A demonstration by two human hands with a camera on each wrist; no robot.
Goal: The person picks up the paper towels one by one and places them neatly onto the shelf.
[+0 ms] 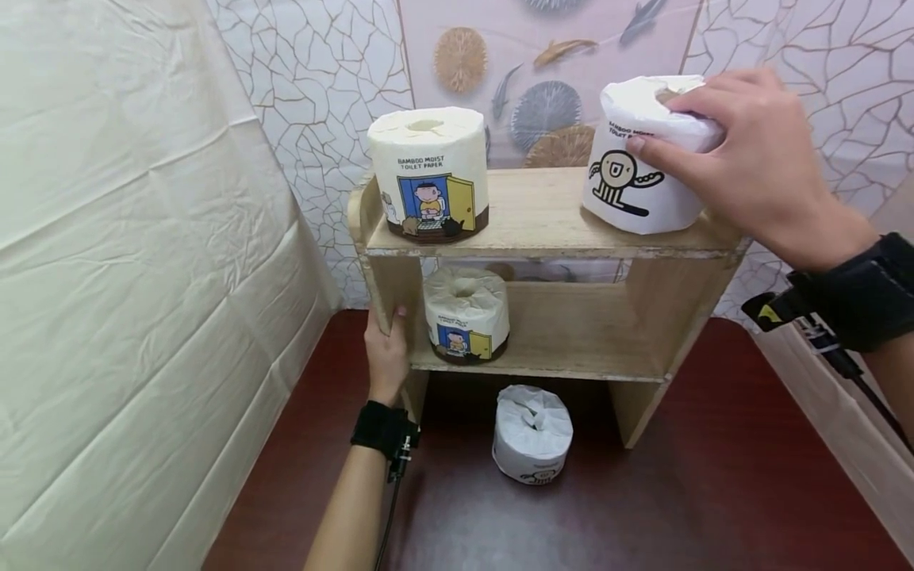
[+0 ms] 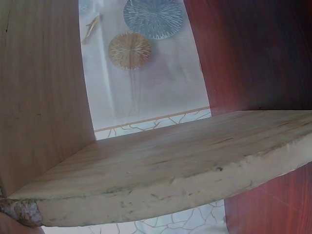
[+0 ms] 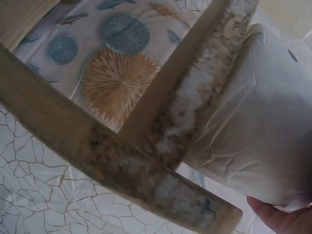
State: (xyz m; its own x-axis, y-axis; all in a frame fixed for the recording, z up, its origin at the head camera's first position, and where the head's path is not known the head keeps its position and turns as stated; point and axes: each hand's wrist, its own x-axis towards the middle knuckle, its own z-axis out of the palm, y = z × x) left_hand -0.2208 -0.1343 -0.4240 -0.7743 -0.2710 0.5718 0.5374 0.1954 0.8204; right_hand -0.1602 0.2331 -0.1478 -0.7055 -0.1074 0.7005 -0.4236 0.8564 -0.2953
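Note:
My right hand (image 1: 767, 159) holds a white-wrapped toilet paper roll (image 1: 657, 202) from above at the top right of a small wooden shelf (image 1: 535, 218). The thumb lies on its front and the fingers reach over its top, by the core hole. That roll leans slightly, its lower edge close over the top board. In the right wrist view, the roll (image 3: 258, 112) appears beside the shelf's worn edges, with the thumb (image 3: 280, 217) at its end. My left hand (image 1: 386, 357) grips the shelf's left side panel, which fills much of the left wrist view; most of its fingers are hidden there.
A cream roll (image 1: 428, 162) with a cartoon print stands at the top left, and a similar roll (image 1: 467, 317) on the middle board. Another white roll (image 1: 531, 444) sits on the dark red table (image 1: 600, 523) under the shelf. Cream cloth (image 1: 143, 238) hangs at left.

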